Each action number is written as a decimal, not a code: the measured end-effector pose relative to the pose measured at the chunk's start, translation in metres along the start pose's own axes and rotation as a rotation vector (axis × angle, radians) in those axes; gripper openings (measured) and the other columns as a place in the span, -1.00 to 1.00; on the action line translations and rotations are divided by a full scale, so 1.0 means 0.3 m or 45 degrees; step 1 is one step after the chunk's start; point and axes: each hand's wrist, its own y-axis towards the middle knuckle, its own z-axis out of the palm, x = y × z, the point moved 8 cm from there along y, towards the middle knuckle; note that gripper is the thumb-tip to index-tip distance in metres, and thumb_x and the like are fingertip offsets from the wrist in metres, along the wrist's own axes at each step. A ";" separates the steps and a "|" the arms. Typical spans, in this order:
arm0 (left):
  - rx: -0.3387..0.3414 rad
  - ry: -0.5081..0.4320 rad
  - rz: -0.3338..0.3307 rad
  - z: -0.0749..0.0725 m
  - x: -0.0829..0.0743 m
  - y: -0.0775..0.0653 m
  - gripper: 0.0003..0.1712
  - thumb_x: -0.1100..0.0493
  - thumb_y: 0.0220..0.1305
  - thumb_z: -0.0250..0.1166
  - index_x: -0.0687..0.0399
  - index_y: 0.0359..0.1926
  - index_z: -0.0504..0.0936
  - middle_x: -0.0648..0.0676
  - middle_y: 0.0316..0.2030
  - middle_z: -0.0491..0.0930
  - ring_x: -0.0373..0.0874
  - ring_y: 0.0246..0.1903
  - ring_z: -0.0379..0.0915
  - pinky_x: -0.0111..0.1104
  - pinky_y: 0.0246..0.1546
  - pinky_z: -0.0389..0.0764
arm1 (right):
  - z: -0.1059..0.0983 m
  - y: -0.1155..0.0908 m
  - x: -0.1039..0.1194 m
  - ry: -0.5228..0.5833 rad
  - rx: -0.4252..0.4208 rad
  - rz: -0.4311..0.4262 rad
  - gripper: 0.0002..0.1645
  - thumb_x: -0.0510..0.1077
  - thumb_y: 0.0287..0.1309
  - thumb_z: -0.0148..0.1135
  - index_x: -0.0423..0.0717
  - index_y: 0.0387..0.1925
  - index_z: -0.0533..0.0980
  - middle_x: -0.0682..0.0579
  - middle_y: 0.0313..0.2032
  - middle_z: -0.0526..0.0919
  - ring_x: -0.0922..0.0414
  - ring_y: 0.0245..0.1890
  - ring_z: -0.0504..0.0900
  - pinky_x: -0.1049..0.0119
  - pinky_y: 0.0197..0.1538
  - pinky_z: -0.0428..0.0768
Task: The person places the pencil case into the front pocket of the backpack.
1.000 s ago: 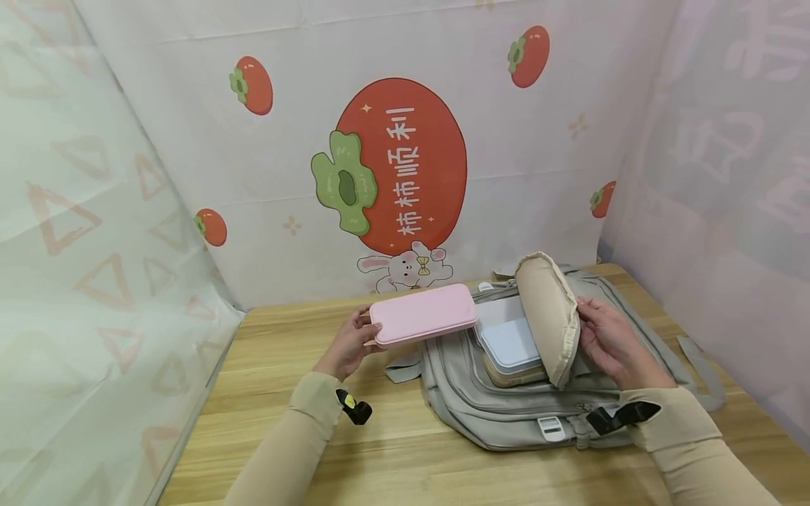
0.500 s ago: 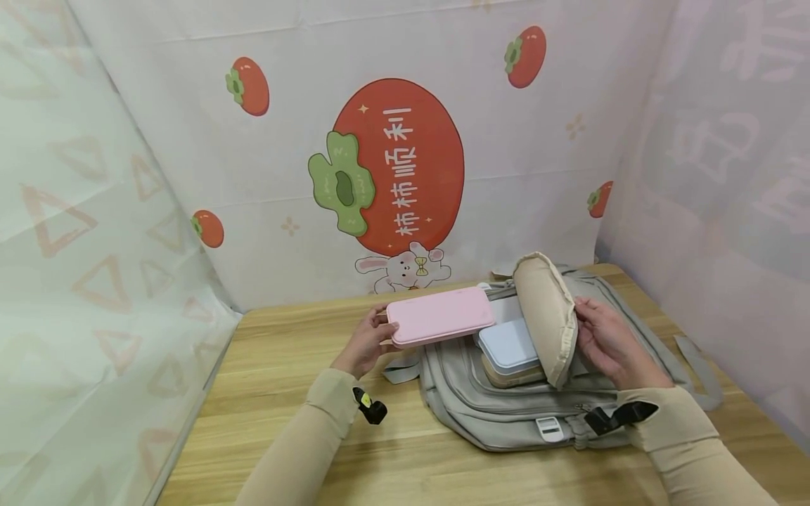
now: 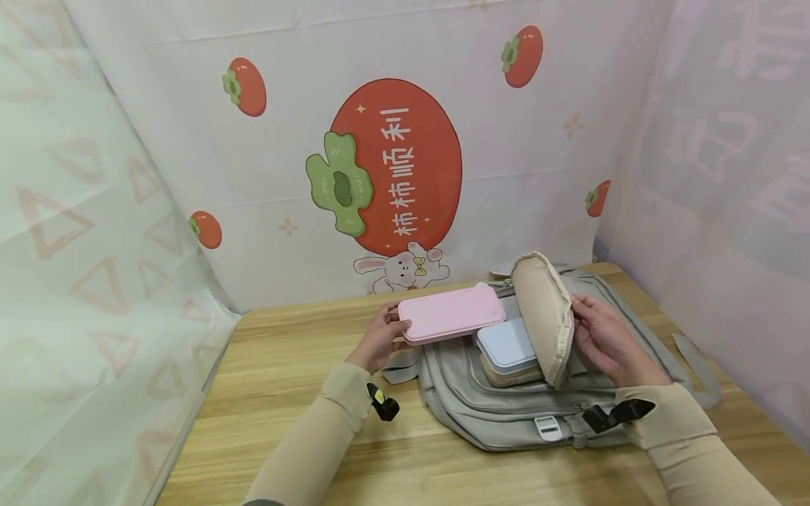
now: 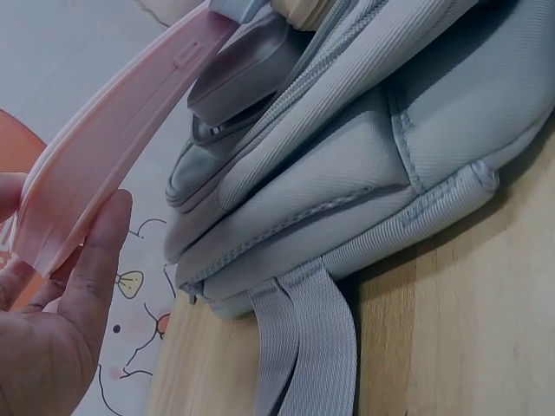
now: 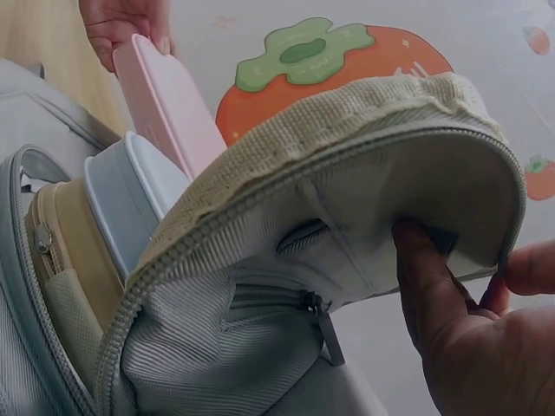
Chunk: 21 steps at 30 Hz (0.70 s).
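Observation:
In the head view my left hand (image 3: 382, 340) pinches the left end of a pink pencil case (image 3: 451, 313), thumb on its lid. The case's far end reaches over the opening of a grey backpack (image 3: 468, 411) lying on the table. My right hand (image 3: 609, 342) grips the edge of the backpack's beige-lined flap (image 3: 541, 316), which stands raised; the right wrist view shows fingers on its grey inner face. Inside the opening sit a light blue case (image 3: 508, 343) and a tan zipped pouch (image 5: 76, 251). A dark grey case (image 4: 243, 78) shows beneath in the left wrist view.
The wooden table (image 3: 272, 393) extends left and in front of the backpack. A printed cloth (image 3: 285, 161) hangs behind, with more cloth at both sides. Straps (image 3: 401, 369) lie out from the backpack; a white buckle (image 3: 548, 429) hangs near its front edge.
My left hand has carried the pink pencil case rightward, further over the backpack's opening and closer to the flap. My right hand keeps the flap raised, almost unmoved.

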 end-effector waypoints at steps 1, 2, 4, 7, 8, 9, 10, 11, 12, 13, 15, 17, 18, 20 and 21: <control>0.000 0.004 -0.002 0.005 0.000 0.004 -0.34 0.39 0.47 0.18 0.16 0.51 0.22 0.27 0.12 0.39 -0.08 -0.28 0.53 -0.30 -0.34 0.67 | 0.003 0.001 0.001 -0.017 0.002 -0.011 -0.76 -0.23 0.65 -0.20 -0.17 -0.13 0.41 0.09 -0.22 0.54 0.29 -0.23 0.54 0.47 -0.16 0.55; 0.000 0.005 -0.010 0.011 0.000 0.007 -0.34 0.39 0.48 0.18 0.16 0.52 0.22 0.27 0.12 0.39 -0.08 -0.27 0.53 -0.29 -0.34 0.67 | 0.007 0.001 0.001 -0.030 0.003 -0.020 -0.76 -0.23 0.65 -0.20 -0.16 -0.14 0.42 0.10 -0.24 0.53 0.29 -0.25 0.53 0.47 -0.18 0.54; 0.006 0.017 -0.015 0.025 -0.002 0.013 -0.33 0.38 0.48 0.18 0.16 0.52 0.21 0.28 0.13 0.39 -0.09 -0.27 0.53 -0.29 -0.34 0.67 | 0.013 0.003 0.002 -0.048 0.002 -0.036 -0.76 -0.23 0.64 -0.20 -0.15 -0.15 0.42 0.10 -0.26 0.54 0.29 -0.27 0.53 0.48 -0.20 0.53; 0.014 0.042 -0.020 0.047 -0.003 0.027 -0.32 0.38 0.47 0.18 0.17 0.53 0.21 0.28 0.14 0.40 -0.09 -0.27 0.53 -0.30 -0.33 0.66 | 0.024 0.005 0.001 -0.057 0.002 -0.043 -0.75 -0.24 0.64 -0.19 -0.15 -0.17 0.43 0.10 -0.29 0.52 0.30 -0.31 0.51 0.48 -0.24 0.51; 0.017 0.049 -0.024 0.055 -0.004 0.030 -0.32 0.37 0.48 0.18 0.15 0.53 0.21 0.28 0.14 0.40 -0.09 -0.26 0.53 -0.31 -0.33 0.66 | 0.027 0.007 0.001 -0.058 0.001 -0.042 -0.76 -0.24 0.64 -0.19 -0.15 -0.17 0.43 0.10 -0.30 0.52 0.30 -0.31 0.50 0.48 -0.25 0.51; 0.019 0.057 -0.025 0.061 -0.003 0.036 -0.32 0.38 0.47 0.19 0.15 0.53 0.21 0.28 0.14 0.40 -0.09 -0.26 0.53 -0.31 -0.32 0.66 | 0.030 0.008 -0.001 -0.058 0.000 -0.039 -0.76 -0.24 0.64 -0.19 -0.15 -0.16 0.42 0.10 -0.29 0.52 0.29 -0.31 0.50 0.48 -0.24 0.51; 0.017 0.065 -0.028 0.068 -0.001 0.041 -0.32 0.37 0.47 0.19 0.14 0.53 0.22 0.28 0.14 0.40 -0.09 -0.25 0.54 -0.31 -0.32 0.66 | 0.033 0.009 -0.002 -0.057 0.001 -0.035 -0.76 -0.24 0.64 -0.19 -0.16 -0.16 0.42 0.10 -0.29 0.52 0.29 -0.31 0.50 0.48 -0.24 0.51; 0.014 0.073 -0.033 0.074 0.000 0.044 -0.32 0.38 0.47 0.19 0.14 0.53 0.23 0.28 0.14 0.41 -0.08 -0.25 0.54 -0.31 -0.31 0.67 | 0.035 0.010 -0.003 -0.058 0.002 -0.030 -0.76 -0.24 0.64 -0.20 -0.16 -0.16 0.41 0.10 -0.29 0.51 0.30 -0.31 0.49 0.48 -0.24 0.50; 0.013 0.080 -0.037 0.081 0.002 0.046 -0.32 0.38 0.47 0.20 0.14 0.53 0.23 0.28 0.14 0.41 -0.08 -0.25 0.55 -0.31 -0.31 0.68 | 0.036 0.011 -0.005 -0.064 0.001 -0.025 -0.76 -0.24 0.64 -0.20 -0.16 -0.16 0.41 0.10 -0.29 0.51 0.30 -0.31 0.49 0.48 -0.24 0.50; 0.010 0.083 -0.040 0.088 0.004 0.050 -0.32 0.39 0.46 0.20 0.14 0.53 0.25 0.28 0.14 0.42 -0.07 -0.24 0.55 -0.30 -0.30 0.68 | 0.037 0.012 -0.006 -0.065 0.000 -0.020 -0.76 -0.23 0.64 -0.21 -0.16 -0.16 0.41 0.10 -0.29 0.52 0.30 -0.31 0.50 0.48 -0.24 0.51; 0.009 0.088 -0.048 0.102 0.008 0.055 -0.32 0.41 0.45 0.21 0.15 0.52 0.27 0.28 0.12 0.43 -0.06 -0.24 0.56 -0.28 -0.28 0.70 | 0.039 0.012 -0.009 -0.066 -0.001 -0.012 -0.75 -0.24 0.65 -0.22 -0.16 -0.16 0.41 0.10 -0.28 0.52 0.30 -0.30 0.51 0.48 -0.24 0.52; 0.018 0.090 -0.045 0.120 0.009 0.059 -0.33 0.43 0.44 0.21 0.17 0.51 0.27 0.28 0.09 0.43 -0.05 -0.25 0.55 -0.26 -0.28 0.71 | 0.039 0.013 -0.010 -0.074 -0.007 -0.005 -0.74 -0.23 0.65 -0.22 -0.16 -0.17 0.41 0.10 -0.30 0.53 0.30 -0.31 0.51 0.48 -0.25 0.52; 0.027 0.089 -0.045 0.130 0.010 0.062 -0.33 0.43 0.44 0.21 0.18 0.51 0.28 0.28 0.08 0.42 -0.05 -0.26 0.54 -0.25 -0.27 0.71 | 0.039 0.013 -0.011 -0.082 -0.013 -0.002 -0.73 -0.23 0.65 -0.23 -0.15 -0.17 0.41 0.11 -0.31 0.52 0.30 -0.33 0.50 0.48 -0.26 0.51; 0.044 0.101 -0.039 0.148 0.012 0.066 -0.33 0.44 0.43 0.21 0.20 0.50 0.28 0.27 0.05 0.42 -0.05 -0.27 0.54 -0.23 -0.28 0.72 | 0.041 0.014 -0.012 -0.081 -0.013 0.007 -0.73 -0.23 0.65 -0.23 -0.16 -0.17 0.42 0.11 -0.31 0.52 0.30 -0.33 0.50 0.48 -0.27 0.51; 0.049 0.104 -0.039 0.156 0.013 0.067 -0.33 0.44 0.43 0.21 0.20 0.50 0.28 0.27 0.04 0.42 -0.05 -0.27 0.53 -0.23 -0.28 0.72 | 0.041 0.015 -0.012 -0.087 -0.018 0.011 -0.73 -0.24 0.65 -0.23 -0.16 -0.18 0.42 0.11 -0.32 0.52 0.30 -0.34 0.50 0.48 -0.28 0.51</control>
